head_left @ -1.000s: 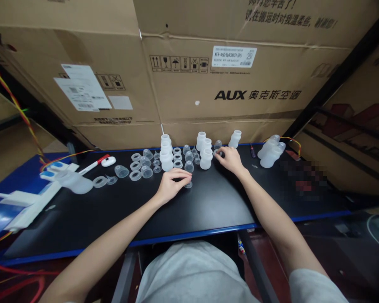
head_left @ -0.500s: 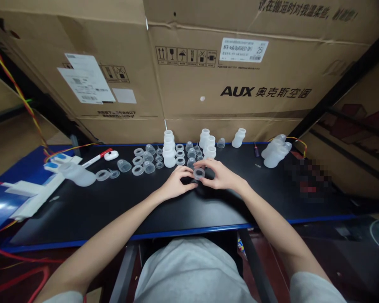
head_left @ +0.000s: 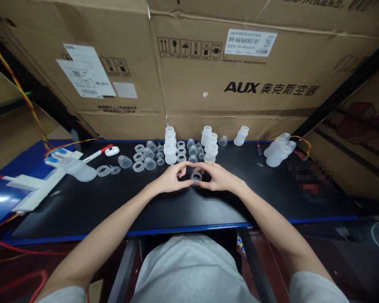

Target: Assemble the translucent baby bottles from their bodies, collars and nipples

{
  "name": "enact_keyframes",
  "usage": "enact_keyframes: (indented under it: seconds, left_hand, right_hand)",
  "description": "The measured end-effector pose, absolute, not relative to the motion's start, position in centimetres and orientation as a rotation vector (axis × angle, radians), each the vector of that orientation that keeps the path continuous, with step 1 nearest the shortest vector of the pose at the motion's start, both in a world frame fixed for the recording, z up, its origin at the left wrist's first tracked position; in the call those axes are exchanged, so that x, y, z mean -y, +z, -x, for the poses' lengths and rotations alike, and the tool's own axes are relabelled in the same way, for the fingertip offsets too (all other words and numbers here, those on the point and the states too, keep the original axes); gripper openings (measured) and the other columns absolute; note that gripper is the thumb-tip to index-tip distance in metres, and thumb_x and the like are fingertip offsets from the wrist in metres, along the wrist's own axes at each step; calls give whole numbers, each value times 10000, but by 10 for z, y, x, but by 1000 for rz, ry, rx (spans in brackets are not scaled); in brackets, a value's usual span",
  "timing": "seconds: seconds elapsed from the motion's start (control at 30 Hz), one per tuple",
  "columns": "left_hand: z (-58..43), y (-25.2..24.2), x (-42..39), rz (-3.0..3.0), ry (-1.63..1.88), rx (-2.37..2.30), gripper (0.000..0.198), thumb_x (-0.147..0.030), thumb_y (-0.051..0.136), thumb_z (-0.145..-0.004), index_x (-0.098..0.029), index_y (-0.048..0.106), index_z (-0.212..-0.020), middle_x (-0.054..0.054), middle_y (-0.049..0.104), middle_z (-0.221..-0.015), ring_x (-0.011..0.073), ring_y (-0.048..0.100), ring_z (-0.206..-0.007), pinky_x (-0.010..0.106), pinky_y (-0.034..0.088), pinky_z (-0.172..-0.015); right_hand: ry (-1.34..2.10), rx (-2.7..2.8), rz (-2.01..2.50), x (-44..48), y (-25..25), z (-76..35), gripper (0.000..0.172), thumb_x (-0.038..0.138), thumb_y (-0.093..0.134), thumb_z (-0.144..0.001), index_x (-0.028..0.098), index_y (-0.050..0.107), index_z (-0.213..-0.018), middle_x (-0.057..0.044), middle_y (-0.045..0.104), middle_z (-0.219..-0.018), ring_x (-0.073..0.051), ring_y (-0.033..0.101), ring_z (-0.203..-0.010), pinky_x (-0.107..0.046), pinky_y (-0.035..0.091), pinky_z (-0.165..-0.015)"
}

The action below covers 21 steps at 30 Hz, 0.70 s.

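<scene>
Above the black table top, my left hand [head_left: 173,178] and my right hand [head_left: 220,176] meet around a translucent bottle collar ring [head_left: 196,173]. Thumbs of both hands press at its near edge, while the forefingers curve round the far side. Both hands are closed on the ring. Whether a small teat sits inside it, I cannot tell. Just beyond my fingers stand white baby bottles [head_left: 211,152] without tops. A clear dome cap [head_left: 192,159] lies partly hidden behind my fingers.
Left of centre are more collar rings [head_left: 138,166], caps [head_left: 149,164] and a stack-like row of bottles [head_left: 170,155]. Capped bottles [head_left: 276,156] lie at the right. A bottle [head_left: 82,171] leans by a white power strip [head_left: 39,198]. A large cardboard box [head_left: 189,97] stands behind.
The ring has come slightly lower and tilted between my fingers. My left forefinger now reaches across to meet the right one beyond it. The camera view has shifted a little.
</scene>
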<state>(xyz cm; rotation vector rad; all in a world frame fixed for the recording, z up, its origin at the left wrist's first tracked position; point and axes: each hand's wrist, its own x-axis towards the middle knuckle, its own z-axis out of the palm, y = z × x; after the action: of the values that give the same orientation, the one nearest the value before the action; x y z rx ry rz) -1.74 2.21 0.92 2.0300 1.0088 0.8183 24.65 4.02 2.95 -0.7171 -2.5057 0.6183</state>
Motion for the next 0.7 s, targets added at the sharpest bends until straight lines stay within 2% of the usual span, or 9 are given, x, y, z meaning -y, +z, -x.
enact_keyframes:
  seconds: [0.1, 0.2, 0.3, 0.43, 0.5, 0.57, 0.7]
  left_hand:
    - [16, 10, -22, -2017, 827, -1098, 382, -489, 774, -916, -185, 758, -1146, -103, 349, -657, 101, 312, -586, 252, 281, -612]
    - [15, 8, -21, -2038, 776, -1141, 353, -514, 744, -939, -182, 800, -1047, -102, 348, -586, 100, 302, -549, 257, 277, -606]
    - [14, 6, -20, -2136, 692, -1194, 322, -489, 764, -917, -217, 839, -1072, -99, 403, -550, 103, 345, -527, 263, 297, -615]
    - [14, 6, -20, -2219, 616, -1238, 282, -460, 763, -915, -248, 835, -1086, -96, 476, -554, 108, 417, -526, 268, 336, -644]
    - [14, 7, -19, -2246, 600, -1246, 279, -437, 751, -920, -246, 819, -1111, -96, 506, -565, 112, 454, -532, 270, 345, -654]
    - [12, 9, -18, -2266, 572, -1258, 325, -448, 767, -909, -248, 804, -1163, -95, 534, -583, 118, 497, -544, 272, 342, -659]
    - [8, 9, -17, -2267, 511, -1297, 457, -565, 838, -855, -267, 810, -1201, -89, 558, -604, 129, 536, -560, 277, 328, -658]
  right_hand:
    - [635, 2493, 774, -41, 25, -246, 433, 317, 865, -918, 238, 663, -1293, -67, 799, -1160, -240, 729, -997, -368, 564, -908]
    - [665, 2493, 808, -43, 20, -244, 409, 295, 907, -873, 231, 643, -1179, -65, 785, -1119, -241, 743, -1010, -355, 574, -900]
    - [733, 2488, 800, -45, 17, -244, 485, 268, 937, -843, 233, 612, -1200, -60, 789, -1115, -240, 757, -1025, -355, 581, -916]
    - [745, 2502, 795, -46, 18, -246, 527, 331, 945, -857, 233, 617, -1257, -67, 791, -1151, -255, 756, -1064, -383, 579, -959]
    - [686, 2517, 772, -45, 21, -247, 450, 356, 902, -901, 228, 656, -1256, -78, 775, -1166, -264, 738, -1074, -403, 579, -969]
    - [640, 2507, 735, -44, 24, -248, 304, 332, 831, -960, 226, 711, -1219, -89, 753, -1191, -261, 722, -1085, -410, 580, -984]
    - [590, 2520, 698, -44, 27, -246, 110, 257, 781, -994, 224, 806, -1096, -92, 732, -1195, -253, 720, -1082, -405, 581, -993]
